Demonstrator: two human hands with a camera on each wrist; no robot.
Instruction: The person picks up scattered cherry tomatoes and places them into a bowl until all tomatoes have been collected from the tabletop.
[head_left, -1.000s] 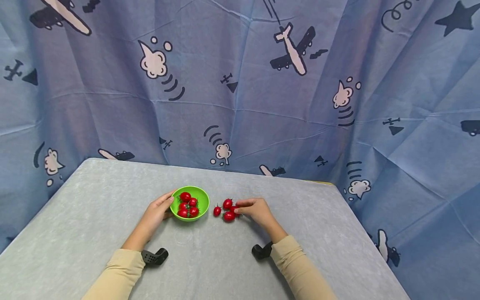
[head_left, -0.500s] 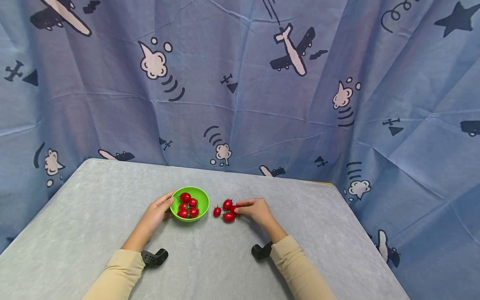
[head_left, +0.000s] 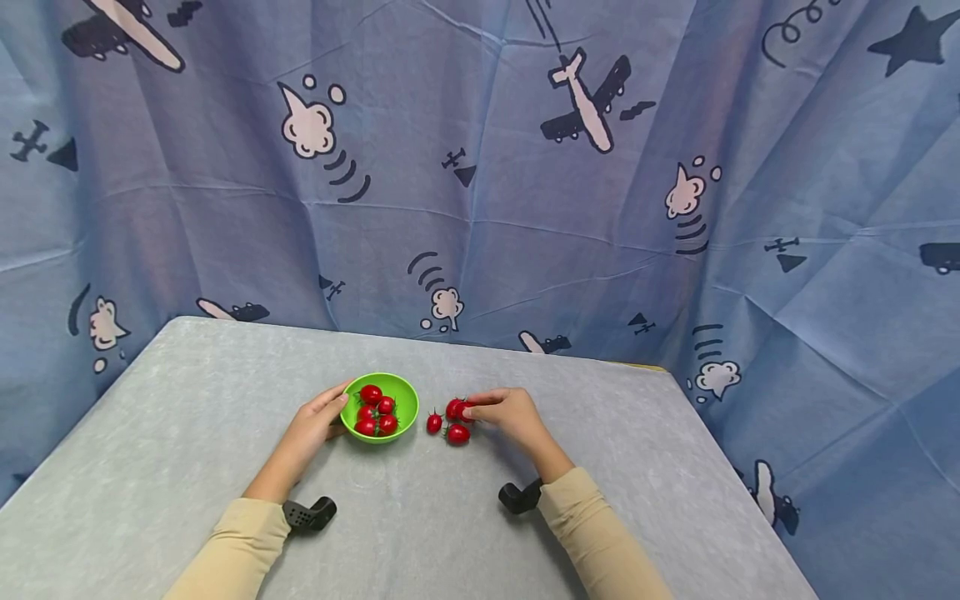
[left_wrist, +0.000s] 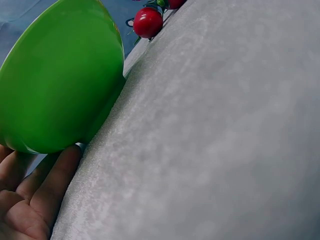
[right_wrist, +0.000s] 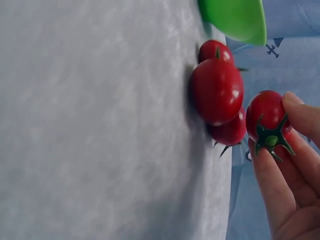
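A green bowl (head_left: 407, 402) with several cherry tomatoes (head_left: 371, 394) inside stands on the table. My left hand (head_left: 308, 427) holds the bowl at its left side, thumb on the rim and fingers against the lower wall (left_wrist: 55, 85). Between thumb and fingers, my right hand (head_left: 515, 419) pinches a cherry tomato (right_wrist: 266, 111) by its sides, its green stem end facing the wrist camera. This tomato is raised off the table. Three other tomatoes lie right of the bowl: a small one (head_left: 434, 423), a front one (head_left: 457, 434) and a back one (head_left: 453, 408), partly covered by the held tomato.
The table (head_left: 420, 517) has a pale grey covering. Behind it hangs a blue curtain (head_left: 405, 167) printed with planes and clouds. A black device (head_left: 309, 515) is strapped on the left wrist, another (head_left: 519, 497) on the right.
My right hand has lifted a cherry tomato from the loose group, moving slightly up and left. My left hand and the bowl have stayed in place.
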